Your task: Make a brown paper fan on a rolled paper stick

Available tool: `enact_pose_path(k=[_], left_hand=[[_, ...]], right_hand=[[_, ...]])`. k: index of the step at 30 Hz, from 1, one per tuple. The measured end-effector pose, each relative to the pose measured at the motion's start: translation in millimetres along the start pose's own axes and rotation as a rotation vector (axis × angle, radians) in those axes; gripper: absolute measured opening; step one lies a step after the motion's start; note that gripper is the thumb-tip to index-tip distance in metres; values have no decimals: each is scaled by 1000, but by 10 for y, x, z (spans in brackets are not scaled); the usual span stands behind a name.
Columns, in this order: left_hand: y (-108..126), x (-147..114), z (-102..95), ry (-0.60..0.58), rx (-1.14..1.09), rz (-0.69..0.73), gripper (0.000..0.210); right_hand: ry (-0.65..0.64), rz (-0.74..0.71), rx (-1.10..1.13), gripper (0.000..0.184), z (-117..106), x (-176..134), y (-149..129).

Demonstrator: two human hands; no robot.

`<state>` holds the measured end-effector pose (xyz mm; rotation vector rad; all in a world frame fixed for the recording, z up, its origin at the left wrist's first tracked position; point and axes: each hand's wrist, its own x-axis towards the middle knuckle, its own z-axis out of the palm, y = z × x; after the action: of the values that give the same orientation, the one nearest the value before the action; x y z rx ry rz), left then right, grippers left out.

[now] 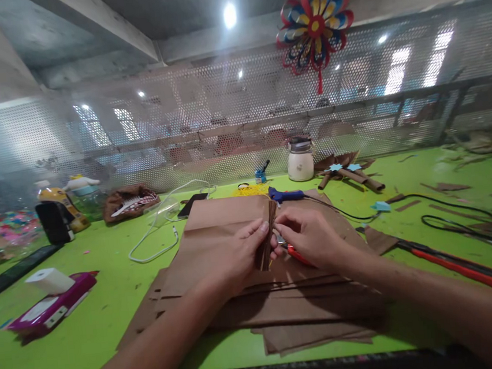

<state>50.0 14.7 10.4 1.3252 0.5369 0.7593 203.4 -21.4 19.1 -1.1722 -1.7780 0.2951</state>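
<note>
My left hand [247, 248] is closed around a narrow folded bundle of brown paper [264, 253], held upright with its layered edges showing. My right hand [309, 236] is in a pinch against the right edge of the bundle, thumb and forefinger close together. A red-handled tool [297, 255] shows below the right palm; whether it lies on the paper or hangs from the hand I cannot tell. Under both hands spreads a stack of brown paper sheets [217, 245]. Just beyond the bundle lies a blue glue gun [288, 195] with its black cord.
The green table [109, 302] carries a purple power strip [53, 304] on the left and a white cable [148, 257]. A white jar [300, 160] and brown paper rolls [352, 177] stand at the back. An orange-red and black tool [462, 265] lies right, near paper scraps.
</note>
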Motion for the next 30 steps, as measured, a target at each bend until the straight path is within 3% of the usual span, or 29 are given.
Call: enact_pose_path(k=[8,12,14,18,22,26,30], left_hand=[[-11,18,38,22,45,17,27],[-11,40,-28,51,-72,-36,25],[8,43,-63,41,-127,-54,23],[66,32,-70,38,-205,-123,26],[92,22,-42,48,-237,-140,27],[74,20,-34,38,-222,-135,19],[52,15,-19,36,-184,-119,15]], right_hand=[[-22,-233,-403,12,-11,-53,28],[-54,-404,-391,9,-27,-58,26],[-14,-374,-309,9,-65,-28,40],[94,-163,-211,13,-153,89,155],[50,-8,-124,21,-151,154,242],[-51,-22,-55,24,-90,114,165],[-49,-62,-135,19,-47,71,94]])
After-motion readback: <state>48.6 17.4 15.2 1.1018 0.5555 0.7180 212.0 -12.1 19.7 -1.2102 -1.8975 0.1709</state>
